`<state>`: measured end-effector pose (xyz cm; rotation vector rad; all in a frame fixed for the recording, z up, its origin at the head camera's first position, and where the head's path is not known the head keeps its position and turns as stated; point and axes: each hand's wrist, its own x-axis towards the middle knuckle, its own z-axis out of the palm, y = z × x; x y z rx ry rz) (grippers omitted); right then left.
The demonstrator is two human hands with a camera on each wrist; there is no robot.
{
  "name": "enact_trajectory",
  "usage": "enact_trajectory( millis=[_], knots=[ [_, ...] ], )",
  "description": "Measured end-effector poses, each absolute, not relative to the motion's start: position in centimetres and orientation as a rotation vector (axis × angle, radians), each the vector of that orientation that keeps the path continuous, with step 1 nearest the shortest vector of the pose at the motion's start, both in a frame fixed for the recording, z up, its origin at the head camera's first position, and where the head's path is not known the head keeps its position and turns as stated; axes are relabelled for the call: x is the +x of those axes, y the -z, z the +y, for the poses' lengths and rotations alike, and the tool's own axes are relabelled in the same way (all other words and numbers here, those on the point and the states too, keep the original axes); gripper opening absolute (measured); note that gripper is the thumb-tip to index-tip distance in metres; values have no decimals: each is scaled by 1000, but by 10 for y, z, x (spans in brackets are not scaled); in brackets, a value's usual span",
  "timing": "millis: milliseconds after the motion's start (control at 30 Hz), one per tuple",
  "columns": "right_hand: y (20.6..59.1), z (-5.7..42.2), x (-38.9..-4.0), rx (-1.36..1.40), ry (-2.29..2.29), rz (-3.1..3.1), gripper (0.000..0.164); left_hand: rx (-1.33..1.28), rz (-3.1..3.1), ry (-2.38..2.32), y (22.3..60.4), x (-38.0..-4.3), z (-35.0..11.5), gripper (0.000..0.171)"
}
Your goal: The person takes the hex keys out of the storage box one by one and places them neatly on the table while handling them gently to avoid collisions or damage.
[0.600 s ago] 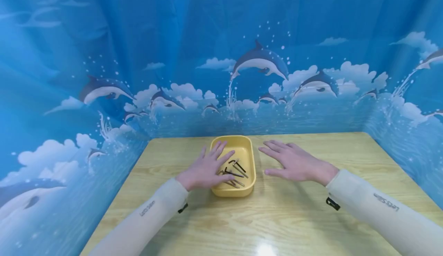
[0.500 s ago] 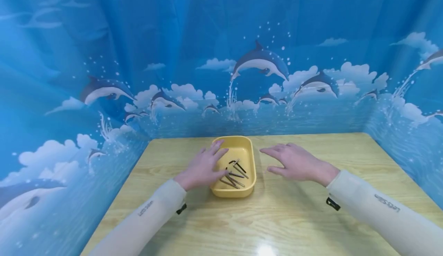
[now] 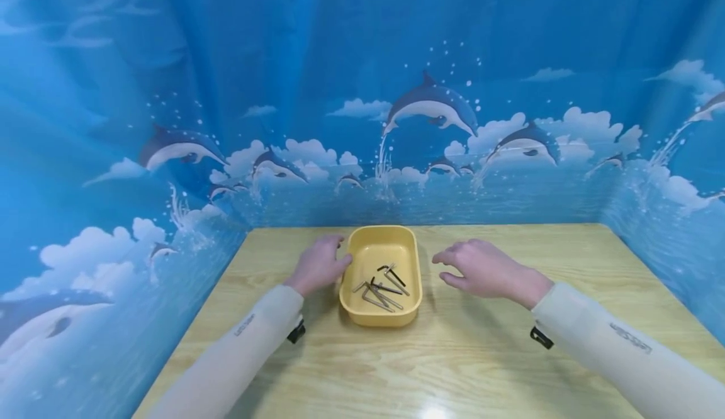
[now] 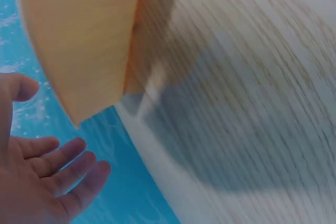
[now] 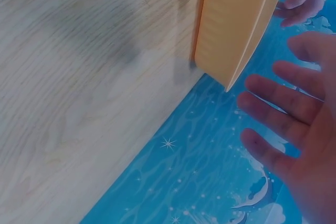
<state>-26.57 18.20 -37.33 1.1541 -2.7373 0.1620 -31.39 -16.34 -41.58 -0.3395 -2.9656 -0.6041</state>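
A yellow plastic tray [image 3: 381, 320] stands near the back of the table. Several L-shaped hex keys [image 3: 387, 289], some silver and some black, lie crossed in its nearer half. Just off the tray's left side is my left hand [image 3: 318, 265], its thumb close to the rim. The left wrist view shows the fingers of this hand [image 4: 47, 182] loosely bent, apart from the tray wall [image 4: 84, 40] and holding nothing. To the right of the tray hovers my right hand [image 3: 489, 271]. Its fingers [image 5: 286, 108] are spread and relaxed, with a gap between them and the tray.
A light wooden table [image 3: 453, 356] carries the tray. Behind it and along both sides hangs a blue curtain [image 3: 340, 41] printed with dolphins and clouds. Each sleeved wrist has a black clip or strap piece [image 3: 542, 337] under it.
My left hand has moved left, from over the tray to beside it, uncovering the hex keys. The right hand's fingers have bent a little and dipped. The head view has shifted slightly.
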Motion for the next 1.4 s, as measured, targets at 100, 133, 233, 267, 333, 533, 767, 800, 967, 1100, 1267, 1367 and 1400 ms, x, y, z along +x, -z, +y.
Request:
enact_trajectory(
  millis=[100, 133, 233, 267, 333, 533, 767, 800, 967, 1100, 1267, 1367, 1400],
  knots=[
    [374, 181, -266, 1153, -162, -2744, 30, -395, -2993, 556, 422, -319, -162, 69],
    [375, 181, -267, 1150, -162, -2747, 30, -421, -3002, 537, 424, -320, -161, 71],
    [375, 178, -269, 1141, -175, -2754, 30, -469, -3020, 524, 427, -321, -159, 77],
    [375, 176, -270, 1139, -182, -2757, 30, -472, -3026, 529, 427, -321, -159, 79],
    [375, 172, -271, 1138, -204, -2762, 30, -460, -3039, 539, 429, -321, -158, 83],
    [374, 149, -276, 1181, -253, -2812, 27, -426, -3083, 516, 435, -316, -155, 87],
    [363, 111, -285, 1210, -263, -2999, 20, -437, -3030, 356, 439, -310, -152, 73],
    [362, 106, -287, 1220, -254, -3020, 20, -436, -3024, 330, 439, -310, -153, 70],
    [357, 85, -303, 1233, -178, -3122, 19, -477, -2997, 265, 433, -313, -156, 60],
    [354, 71, -317, 1196, -118, -3275, 30, -506, -2973, 232, 431, -318, -155, 59],
    [354, 50, -331, 1094, -24, -3520, 28, -493, -2972, 192, 433, -321, -156, 59],
    [361, 38, -337, 1020, 34, -3591, 27, -492, -2985, 192, 436, -318, -157, 59],
    [364, 33, -339, 1001, 37, -3611, 29, -490, -2994, 195, 437, -316, -158, 60]
  ],
)
